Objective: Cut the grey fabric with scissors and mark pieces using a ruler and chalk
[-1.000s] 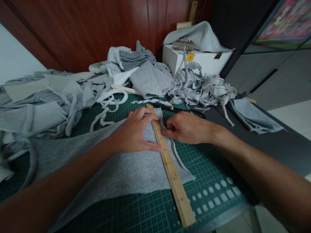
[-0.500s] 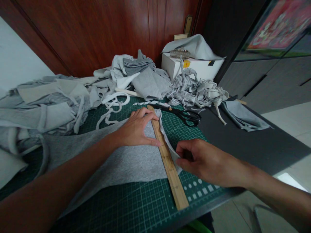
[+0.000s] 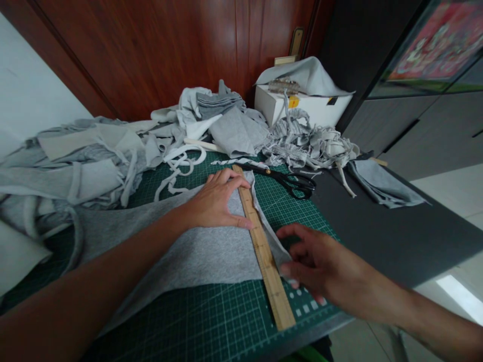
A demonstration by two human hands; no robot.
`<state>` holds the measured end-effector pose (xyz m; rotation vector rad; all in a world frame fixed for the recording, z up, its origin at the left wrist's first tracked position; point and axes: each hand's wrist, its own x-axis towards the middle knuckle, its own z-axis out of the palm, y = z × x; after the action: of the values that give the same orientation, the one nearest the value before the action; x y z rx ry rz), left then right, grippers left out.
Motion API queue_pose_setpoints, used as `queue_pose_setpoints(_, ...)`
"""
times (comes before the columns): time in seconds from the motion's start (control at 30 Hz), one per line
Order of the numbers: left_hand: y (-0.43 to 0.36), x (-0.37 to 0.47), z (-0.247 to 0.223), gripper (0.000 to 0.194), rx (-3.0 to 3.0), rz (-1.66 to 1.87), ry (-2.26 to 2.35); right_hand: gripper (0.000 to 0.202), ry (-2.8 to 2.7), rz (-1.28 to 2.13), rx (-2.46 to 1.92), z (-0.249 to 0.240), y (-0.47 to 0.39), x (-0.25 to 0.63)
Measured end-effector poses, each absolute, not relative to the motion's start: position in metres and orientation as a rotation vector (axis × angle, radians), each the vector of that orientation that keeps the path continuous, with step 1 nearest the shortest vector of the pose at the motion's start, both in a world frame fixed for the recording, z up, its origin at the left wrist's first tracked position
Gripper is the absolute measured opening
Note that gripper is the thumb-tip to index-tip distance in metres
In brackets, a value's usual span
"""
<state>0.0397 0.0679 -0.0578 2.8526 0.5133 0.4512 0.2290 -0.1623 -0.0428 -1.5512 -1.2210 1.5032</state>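
With the person at six o'clock on the green cutting mat (image 3: pixel 188 319), a heap of pale and grey cloth scraps (image 3: pixel 90 173) sprawls at ten. The grey fabric (image 3: pixel 215 254) in work lies flat from nine o'clock toward the middle. On it rests the left hand (image 3: pixel 213 203), its fingers spread, thumb set wide from the rest, bearing down on the fabric and the wooden ruler (image 3: pixel 263 249). That ruler slants from twelve to five across the fabric, leaving a narrow margin to its right. Black scissors (image 3: pixel 281 176) lie at one o'clock, near a tangle of strips (image 3: pixel 309 146). At four the right hand (image 3: pixel 320 264) is at the fabric's edge, fingers loosely bent and parted; I can't tell whether they pinch the cloth. Farther right, toward two, folded grey pieces (image 3: pixel 387 186) lie on the dark table (image 3: pixel 372 229).
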Motion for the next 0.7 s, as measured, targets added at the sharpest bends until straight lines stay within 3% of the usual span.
queue_pose_setpoints(0.13, 0.068, 0.04, -0.058, 0.098, 2.853, 0.448, 0.516, 0.055, -1.2, 1.369, -1.614, -0.045, -0.174, 0.219)
queue_pose_setpoints(0.23, 0.068, 0.04, -0.058, 0.098, 2.848, 0.457, 0.514, 0.052, -1.337, 1.25, -1.704, -0.048, -0.186, 0.216)
queue_pose_setpoints(0.5, 0.063, 0.041, -0.057, 0.097, 2.86, 0.42, 0.549, 0.051, -2.136, 0.225, -1.834, -0.051, -0.188, 0.228)
queue_pose_setpoints(0.6, 0.061, 0.042, -0.056, 0.096, 2.874, 0.401, 0.564, 0.057, -2.27, 0.138, -1.599, -0.031, -0.174, 0.233)
queue_pose_setpoints(0.7, 0.06, 0.043, -0.055, 0.092, 2.889, 0.38, 0.588, 0.049, -2.413, 0.231, -1.348, -0.019, -0.153, 0.235)
